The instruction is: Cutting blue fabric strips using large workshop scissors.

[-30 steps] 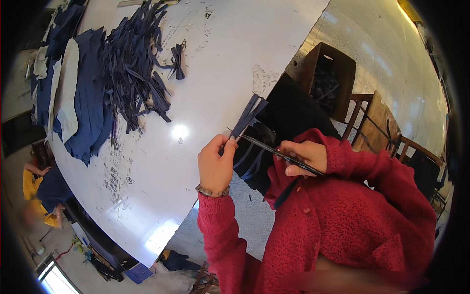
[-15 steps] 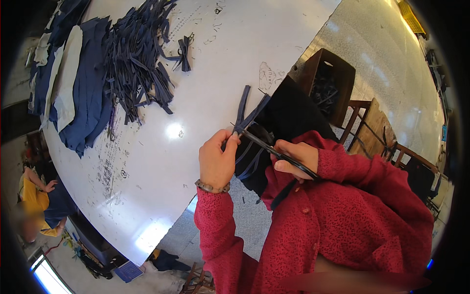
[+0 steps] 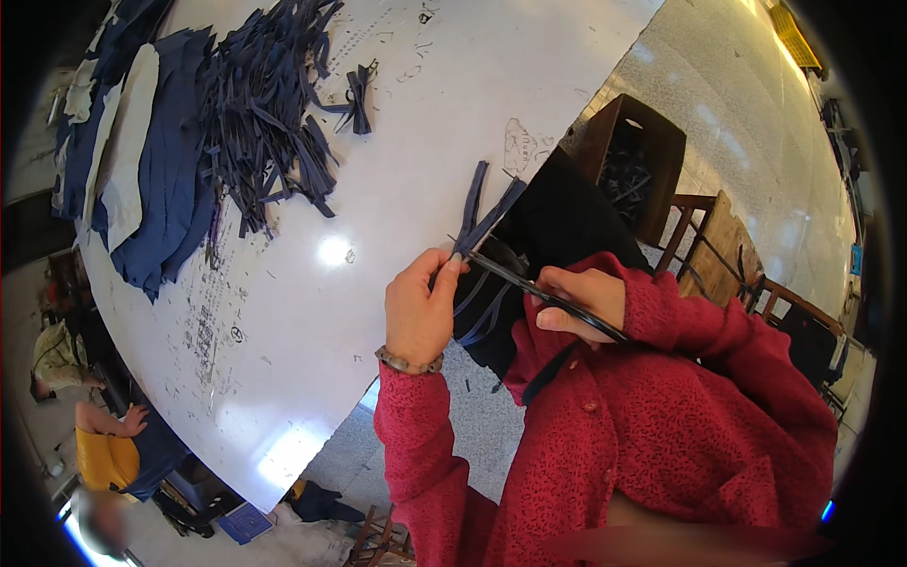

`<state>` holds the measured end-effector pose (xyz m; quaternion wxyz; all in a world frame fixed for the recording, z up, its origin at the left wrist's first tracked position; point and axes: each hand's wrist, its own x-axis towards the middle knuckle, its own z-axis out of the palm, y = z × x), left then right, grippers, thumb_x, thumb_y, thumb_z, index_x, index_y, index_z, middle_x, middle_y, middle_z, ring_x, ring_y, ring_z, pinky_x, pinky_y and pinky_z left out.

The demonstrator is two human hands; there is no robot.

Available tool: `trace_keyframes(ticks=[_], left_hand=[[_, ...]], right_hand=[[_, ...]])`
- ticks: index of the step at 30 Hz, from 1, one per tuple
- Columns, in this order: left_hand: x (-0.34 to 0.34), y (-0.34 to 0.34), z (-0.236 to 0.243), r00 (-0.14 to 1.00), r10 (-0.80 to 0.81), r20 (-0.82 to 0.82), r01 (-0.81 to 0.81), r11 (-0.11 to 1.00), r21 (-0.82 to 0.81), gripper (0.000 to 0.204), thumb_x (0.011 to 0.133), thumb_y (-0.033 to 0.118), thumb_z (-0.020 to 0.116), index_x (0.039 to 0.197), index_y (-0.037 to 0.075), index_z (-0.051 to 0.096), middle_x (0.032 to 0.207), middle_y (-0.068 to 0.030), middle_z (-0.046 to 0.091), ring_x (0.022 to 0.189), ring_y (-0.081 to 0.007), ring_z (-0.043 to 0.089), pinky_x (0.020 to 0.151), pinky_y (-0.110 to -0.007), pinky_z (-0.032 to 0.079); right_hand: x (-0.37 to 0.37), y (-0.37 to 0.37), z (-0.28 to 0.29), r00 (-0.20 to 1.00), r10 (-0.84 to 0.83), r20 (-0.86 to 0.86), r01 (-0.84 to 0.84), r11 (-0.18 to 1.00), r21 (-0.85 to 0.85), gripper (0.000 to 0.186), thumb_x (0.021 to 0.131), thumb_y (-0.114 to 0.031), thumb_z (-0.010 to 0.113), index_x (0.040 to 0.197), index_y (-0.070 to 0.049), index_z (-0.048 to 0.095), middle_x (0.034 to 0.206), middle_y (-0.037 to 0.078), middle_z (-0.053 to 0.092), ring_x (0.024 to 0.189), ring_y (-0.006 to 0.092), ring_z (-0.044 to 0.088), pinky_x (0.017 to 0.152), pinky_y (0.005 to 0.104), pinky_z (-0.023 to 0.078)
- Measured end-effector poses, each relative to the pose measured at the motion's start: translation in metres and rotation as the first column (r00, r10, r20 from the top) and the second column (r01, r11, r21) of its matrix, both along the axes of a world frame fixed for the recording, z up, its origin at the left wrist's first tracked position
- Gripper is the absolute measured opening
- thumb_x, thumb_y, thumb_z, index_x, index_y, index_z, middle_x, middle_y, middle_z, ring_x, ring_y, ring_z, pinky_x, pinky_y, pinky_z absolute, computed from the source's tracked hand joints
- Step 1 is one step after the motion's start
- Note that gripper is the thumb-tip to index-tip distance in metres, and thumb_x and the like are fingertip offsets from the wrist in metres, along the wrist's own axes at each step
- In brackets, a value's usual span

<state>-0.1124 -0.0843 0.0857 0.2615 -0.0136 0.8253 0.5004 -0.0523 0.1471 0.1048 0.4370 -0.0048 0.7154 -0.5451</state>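
Observation:
My left hand (image 3: 423, 312) pinches dark blue fabric strips (image 3: 484, 217), which fan upward in a V from my fingertips. My right hand (image 3: 586, 307) grips long scissors (image 3: 505, 273) with dark handles, their blades reaching the strips beside my left fingertips. Black cloth (image 3: 567, 208) with more loose strips on it lies below the scissors, over my lap. On the white table (image 3: 283, 359) to the upper left lie a tangled heap of similar dark strips (image 3: 265, 123) and layered navy and pale fabric pieces (image 3: 161, 170).
A brown bin (image 3: 642, 128) holding dark scraps stands right of the table, by wooden chairs (image 3: 718, 236). A yellow crate (image 3: 794, 33) is farther back. At the left, a person in yellow (image 3: 104, 454) and another in beige (image 3: 59, 354) are beside the table. Pen marks cover parts of the tabletop.
The strips in my left hand have spread from a bundle into a V. The person in yellow has moved lower, and a person in beige has become visible. My view has shifted slightly.

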Motion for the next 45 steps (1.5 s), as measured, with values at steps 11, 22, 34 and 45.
trace_keyframes(ticks=[11, 22, 34, 45], left_hand=[[-0.001, -0.002, 0.001, 0.999, -0.028, 0.027, 0.028, 0.999, 0.016, 0.019, 0.094, 0.015, 0.054, 0.090, -0.001, 0.064, 0.075, 0.0024, 0.059, 0.068, -0.0041, 0.045, 0.061, -0.020, 0.036], [-0.002, -0.003, 0.001, 0.999, -0.032, 0.041, 0.032, 0.999, 0.005, 0.018, 0.093, 0.014, 0.054, 0.088, 0.000, 0.064, 0.075, 0.0029, 0.058, 0.068, -0.0040, 0.045, 0.062, -0.020, 0.036], [0.000, -0.002, -0.007, 0.999, 0.040, 0.030, -0.042, 0.996, 0.073, 0.018, 0.093, 0.013, 0.054, 0.090, -0.002, 0.064, 0.078, 0.0006, 0.061, 0.071, -0.0048, 0.050, 0.066, -0.020, 0.039], [0.017, -0.018, 0.002, 0.984, 0.173, 0.032, -0.174, 0.985, 0.017, 0.018, 0.093, 0.014, 0.054, 0.089, -0.001, 0.063, 0.070, 0.0000, 0.060, 0.059, -0.0038, 0.046, 0.055, -0.020, 0.035]], right_hand=[[-0.005, -0.009, -0.020, 0.983, -0.032, -0.182, 0.038, 0.999, 0.031, 0.063, 0.085, -0.061, 0.054, 0.100, 0.000, 0.051, 0.058, 0.012, 0.056, 0.054, 0.0254, 0.062, 0.053, 0.0325, 0.047], [-0.007, -0.010, -0.021, 0.970, -0.041, -0.240, 0.054, 0.997, 0.048, 0.060, 0.085, -0.060, 0.057, 0.096, -0.001, 0.055, 0.065, 0.016, 0.059, 0.065, 0.0314, 0.065, 0.060, 0.0362, 0.050], [-0.017, -0.012, -0.011, 0.985, 0.020, -0.173, -0.001, 0.994, 0.106, 0.056, 0.086, -0.057, 0.057, 0.095, -0.002, 0.057, 0.071, 0.018, 0.061, 0.069, 0.0351, 0.065, 0.063, 0.0386, 0.050], [-0.010, 0.001, -0.027, 0.945, 0.122, -0.303, -0.150, 0.986, -0.071, 0.063, 0.085, -0.055, 0.060, 0.116, -0.003, 0.043, 0.072, 0.011, 0.053, 0.067, 0.0242, 0.059, 0.062, 0.0340, 0.045]])
